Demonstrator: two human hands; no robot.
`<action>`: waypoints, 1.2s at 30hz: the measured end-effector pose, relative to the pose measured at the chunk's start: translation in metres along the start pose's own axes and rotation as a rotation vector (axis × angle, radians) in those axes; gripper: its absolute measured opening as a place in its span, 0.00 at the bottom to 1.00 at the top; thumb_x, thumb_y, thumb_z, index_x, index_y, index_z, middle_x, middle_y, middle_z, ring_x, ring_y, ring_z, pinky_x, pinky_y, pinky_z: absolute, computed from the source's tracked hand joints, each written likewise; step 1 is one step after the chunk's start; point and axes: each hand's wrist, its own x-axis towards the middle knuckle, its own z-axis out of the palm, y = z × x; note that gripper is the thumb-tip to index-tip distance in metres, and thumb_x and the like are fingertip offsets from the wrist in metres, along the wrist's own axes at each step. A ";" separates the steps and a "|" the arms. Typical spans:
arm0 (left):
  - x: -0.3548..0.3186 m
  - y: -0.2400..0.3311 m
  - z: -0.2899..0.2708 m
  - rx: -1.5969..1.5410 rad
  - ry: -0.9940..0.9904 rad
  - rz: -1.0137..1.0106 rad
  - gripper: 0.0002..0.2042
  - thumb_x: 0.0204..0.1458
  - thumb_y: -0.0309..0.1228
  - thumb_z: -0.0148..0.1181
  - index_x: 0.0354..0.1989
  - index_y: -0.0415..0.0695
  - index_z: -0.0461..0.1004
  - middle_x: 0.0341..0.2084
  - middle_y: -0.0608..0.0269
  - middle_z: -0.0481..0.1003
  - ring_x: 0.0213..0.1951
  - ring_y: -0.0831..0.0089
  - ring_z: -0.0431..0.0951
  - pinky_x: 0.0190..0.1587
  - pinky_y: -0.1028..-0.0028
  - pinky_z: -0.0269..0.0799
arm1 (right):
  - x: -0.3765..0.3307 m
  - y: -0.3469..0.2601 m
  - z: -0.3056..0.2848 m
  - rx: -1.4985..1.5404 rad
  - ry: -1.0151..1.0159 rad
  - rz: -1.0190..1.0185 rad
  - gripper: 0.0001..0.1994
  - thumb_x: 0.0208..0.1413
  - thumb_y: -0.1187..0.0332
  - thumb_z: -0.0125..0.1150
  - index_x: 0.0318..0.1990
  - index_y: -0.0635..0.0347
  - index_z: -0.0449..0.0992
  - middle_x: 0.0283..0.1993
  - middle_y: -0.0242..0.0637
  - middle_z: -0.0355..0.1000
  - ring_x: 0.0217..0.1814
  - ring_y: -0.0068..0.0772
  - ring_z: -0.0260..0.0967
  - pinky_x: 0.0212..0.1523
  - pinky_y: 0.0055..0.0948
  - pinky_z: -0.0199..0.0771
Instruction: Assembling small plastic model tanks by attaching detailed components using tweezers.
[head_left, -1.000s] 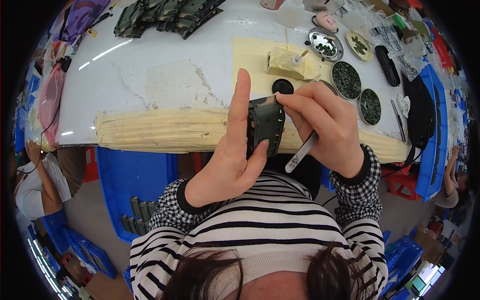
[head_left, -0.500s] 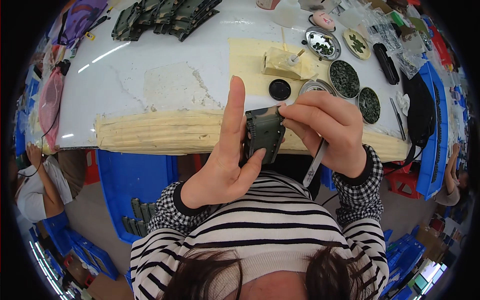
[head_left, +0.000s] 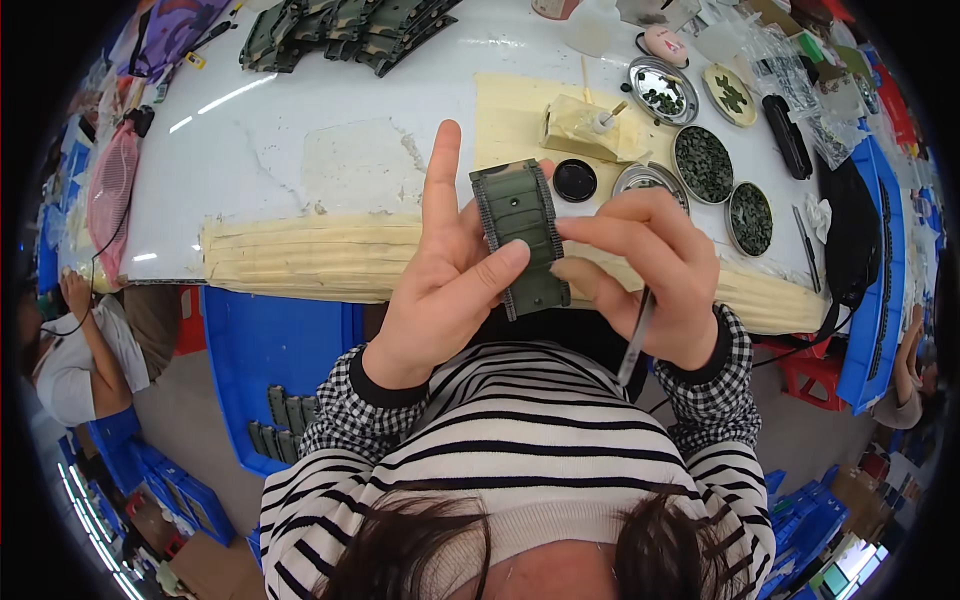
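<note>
A worker at a white workbench (head_left: 300, 170) holds a dark green toy tank hull (head_left: 522, 235) up in front of the chest, its tracked underside turned toward the camera. The left hand (head_left: 440, 290) grips the hull from the left, thumb pressed across its lower half and index finger pointing straight up, clear of the part. The right hand (head_left: 640, 270) closes on the hull's right edge with curled fingertips, while a slim metal tool, likely tweezers (head_left: 633, 340), is tucked under the palm and points down toward the striped sweater (head_left: 520, 440).

Beyond the hands, on the far right of the bench, stand round metal dishes of small dark green parts (head_left: 705, 150), a black lid (head_left: 575, 180) and a tan block with a brush or stick standing in it (head_left: 585, 125). A row of finished green hulls (head_left: 340, 25) lies along the far left edge. More green pieces sit in a blue crate (head_left: 270, 350) on the floor at the near left.

The step in hand appears to be checking or fitting the track along the hull's right side, the tool parked rather than in use. The next move would seem to call for a steady left-hand hold while the right fingers shift the tweezers forward to a working grip.
</note>
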 end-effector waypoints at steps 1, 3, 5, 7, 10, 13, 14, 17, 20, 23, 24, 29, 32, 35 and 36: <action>0.000 0.002 0.000 -0.061 0.012 -0.034 0.38 0.61 0.23 0.41 0.70 0.58 0.22 0.65 0.41 0.52 0.60 0.59 0.65 0.60 0.63 0.64 | -0.004 0.001 0.005 0.015 -0.014 -0.011 0.17 0.37 0.72 0.72 0.39 0.59 0.78 0.31 0.33 0.69 0.24 0.29 0.69 0.24 0.25 0.69; 0.001 0.003 0.001 -0.115 0.039 -0.070 0.34 0.63 0.25 0.37 0.71 0.57 0.24 0.66 0.41 0.51 0.61 0.59 0.65 0.61 0.63 0.64 | -0.006 0.002 0.013 0.007 -0.026 -0.021 0.16 0.37 0.72 0.70 0.38 0.59 0.78 0.30 0.31 0.68 0.22 0.27 0.67 0.22 0.25 0.67; 0.002 0.002 0.001 -0.101 0.068 -0.073 0.31 0.65 0.28 0.33 0.71 0.56 0.24 0.66 0.41 0.50 0.61 0.59 0.64 0.61 0.63 0.63 | -0.006 0.002 0.017 -0.005 -0.038 -0.024 0.15 0.37 0.72 0.69 0.37 0.59 0.78 0.29 0.30 0.67 0.21 0.27 0.66 0.21 0.25 0.65; 0.001 0.001 -0.003 -0.165 0.040 -0.074 0.32 0.66 0.30 0.34 0.70 0.58 0.23 0.66 0.44 0.51 0.62 0.60 0.61 0.61 0.63 0.61 | -0.002 -0.003 0.016 -0.026 -0.086 -0.008 0.15 0.36 0.74 0.69 0.37 0.59 0.78 0.30 0.31 0.68 0.22 0.27 0.66 0.21 0.25 0.65; 0.001 0.000 -0.004 -0.178 0.033 -0.057 0.31 0.67 0.33 0.33 0.70 0.59 0.22 0.66 0.47 0.51 0.62 0.60 0.61 0.62 0.62 0.60 | 0.002 -0.009 0.014 -0.104 -0.180 -0.032 0.16 0.36 0.74 0.69 0.38 0.58 0.79 0.31 0.32 0.69 0.24 0.27 0.67 0.23 0.24 0.64; -0.001 0.000 -0.003 -0.147 0.037 -0.039 0.31 0.67 0.33 0.33 0.70 0.59 0.21 0.66 0.46 0.51 0.60 0.58 0.63 0.61 0.61 0.60 | 0.003 -0.010 0.014 -0.223 -0.211 -0.152 0.14 0.36 0.73 0.65 0.36 0.58 0.79 0.30 0.31 0.69 0.21 0.25 0.64 0.21 0.23 0.61; -0.002 0.001 -0.002 -0.137 0.038 -0.035 0.31 0.67 0.33 0.33 0.70 0.59 0.21 0.66 0.46 0.51 0.60 0.57 0.64 0.61 0.61 0.60 | 0.004 -0.013 0.014 -0.265 -0.213 -0.187 0.14 0.36 0.73 0.64 0.36 0.59 0.79 0.30 0.30 0.68 0.21 0.25 0.63 0.21 0.23 0.60; -0.001 0.004 0.005 -0.021 0.114 -0.043 0.29 0.66 0.33 0.30 0.71 0.55 0.25 0.66 0.39 0.50 0.58 0.48 0.67 0.60 0.58 0.63 | 0.004 -0.014 0.024 -0.418 -0.108 -0.295 0.07 0.35 0.70 0.56 0.26 0.60 0.71 0.26 0.29 0.60 0.20 0.21 0.61 0.22 0.22 0.57; -0.001 0.005 0.000 -0.054 0.078 -0.071 0.33 0.64 0.28 0.34 0.70 0.58 0.22 0.66 0.43 0.50 0.59 0.54 0.65 0.61 0.59 0.62 | 0.003 -0.013 0.023 -0.310 -0.138 -0.204 0.07 0.37 0.70 0.57 0.26 0.58 0.69 0.26 0.30 0.60 0.19 0.24 0.62 0.21 0.24 0.59; 0.001 0.003 0.002 -0.080 0.088 -0.099 0.37 0.62 0.23 0.38 0.70 0.60 0.21 0.65 0.44 0.52 0.58 0.59 0.67 0.60 0.60 0.63 | -0.001 -0.007 0.020 -0.161 -0.127 -0.086 0.08 0.37 0.70 0.60 0.27 0.56 0.69 0.26 0.31 0.60 0.19 0.27 0.63 0.20 0.27 0.61; 0.001 0.002 0.004 -0.082 0.102 -0.107 0.38 0.61 0.22 0.39 0.70 0.60 0.21 0.65 0.44 0.52 0.57 0.60 0.67 0.60 0.60 0.65 | 0.000 -0.006 0.012 -0.108 -0.082 -0.006 0.10 0.36 0.73 0.63 0.28 0.55 0.70 0.27 0.31 0.61 0.21 0.29 0.65 0.21 0.29 0.65; -0.001 -0.005 0.001 0.042 0.063 -0.058 0.39 0.59 0.19 0.41 0.70 0.60 0.25 0.61 0.41 0.58 0.51 0.62 0.73 0.52 0.58 0.75 | -0.010 0.035 -0.046 -0.391 0.214 0.225 0.08 0.42 0.82 0.63 0.31 0.63 0.75 0.29 0.36 0.70 0.27 0.29 0.71 0.26 0.25 0.70; 0.000 -0.008 0.002 0.108 0.035 -0.039 0.39 0.59 0.19 0.41 0.70 0.60 0.24 0.60 0.41 0.59 0.50 0.62 0.74 0.52 0.58 0.75 | -0.023 0.058 -0.060 -0.479 0.155 0.326 0.06 0.45 0.81 0.62 0.32 0.62 0.75 0.30 0.36 0.70 0.27 0.31 0.70 0.25 0.25 0.69; -0.001 -0.009 0.005 0.117 0.020 -0.038 0.40 0.58 0.18 0.41 0.70 0.60 0.23 0.59 0.40 0.60 0.48 0.63 0.75 0.52 0.59 0.75 | -0.028 0.070 -0.066 -0.481 0.151 0.321 0.07 0.46 0.80 0.63 0.35 0.61 0.77 0.30 0.36 0.70 0.26 0.33 0.69 0.25 0.26 0.68; -0.001 -0.009 0.006 0.115 0.015 -0.043 0.41 0.58 0.18 0.42 0.70 0.60 0.22 0.59 0.40 0.61 0.48 0.63 0.75 0.51 0.59 0.75 | -0.028 0.069 -0.066 -0.470 0.160 0.330 0.08 0.45 0.80 0.64 0.35 0.61 0.77 0.30 0.36 0.70 0.26 0.33 0.69 0.25 0.26 0.68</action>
